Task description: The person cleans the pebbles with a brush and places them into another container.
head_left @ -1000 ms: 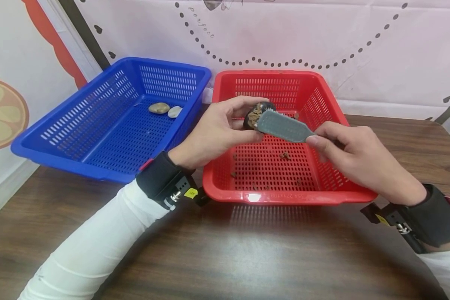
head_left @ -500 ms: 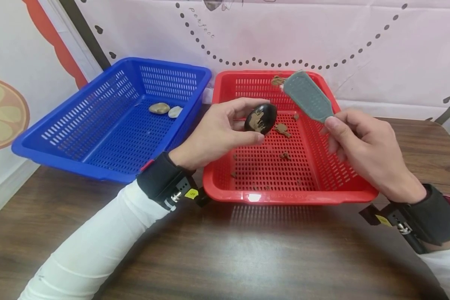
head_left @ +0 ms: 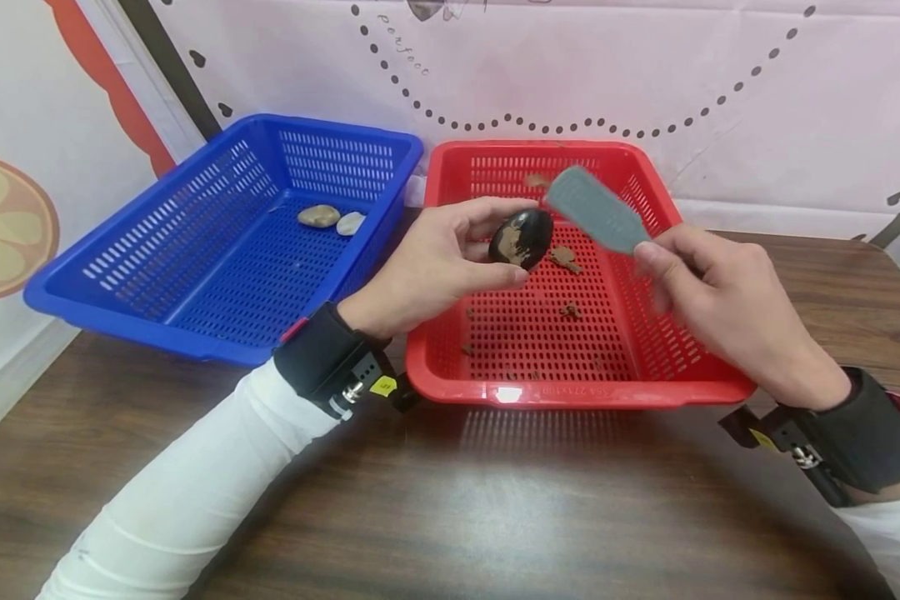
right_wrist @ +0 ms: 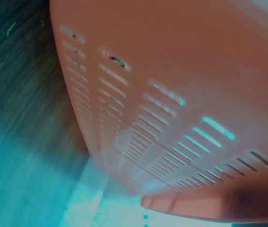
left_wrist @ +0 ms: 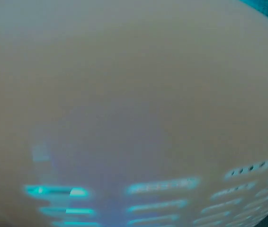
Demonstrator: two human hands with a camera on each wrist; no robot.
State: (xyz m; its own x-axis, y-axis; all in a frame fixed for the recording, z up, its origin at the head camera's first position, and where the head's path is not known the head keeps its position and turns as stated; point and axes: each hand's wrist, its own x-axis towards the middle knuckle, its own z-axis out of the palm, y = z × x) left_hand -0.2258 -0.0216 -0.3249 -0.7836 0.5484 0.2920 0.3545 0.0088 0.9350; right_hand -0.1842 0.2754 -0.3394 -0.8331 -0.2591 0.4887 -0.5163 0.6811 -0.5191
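My left hand (head_left: 438,262) grips a smooth black stone (head_left: 534,235) between thumb and fingers above the red basket (head_left: 570,393). A brown, mud-like patch covers part of the stone's near face. In my right hand (head_left: 727,300) is the handle of a grey-green brush (head_left: 596,208), its flat back facing up. The brush head hovers just right of the stone, apart from it, and its bristles are mostly hidden. Brown clumps (head_left: 565,260) lie on the basket floor. Both wrist views show only basket walls close up, with neither hand visible.
To the left stands a blue basket (head_left: 157,333) holding a tan stone (head_left: 318,217) and a white stone (head_left: 349,223). Both baskets rest on a brown wooden table (head_left: 480,500). Behind them hangs a pale printed cloth (head_left: 540,67).
The brush came off the stone, rose to the right, then swung back down and left a little. Less brown dirt covers the stone, and a fresh clump shows below. The left hand stays put.
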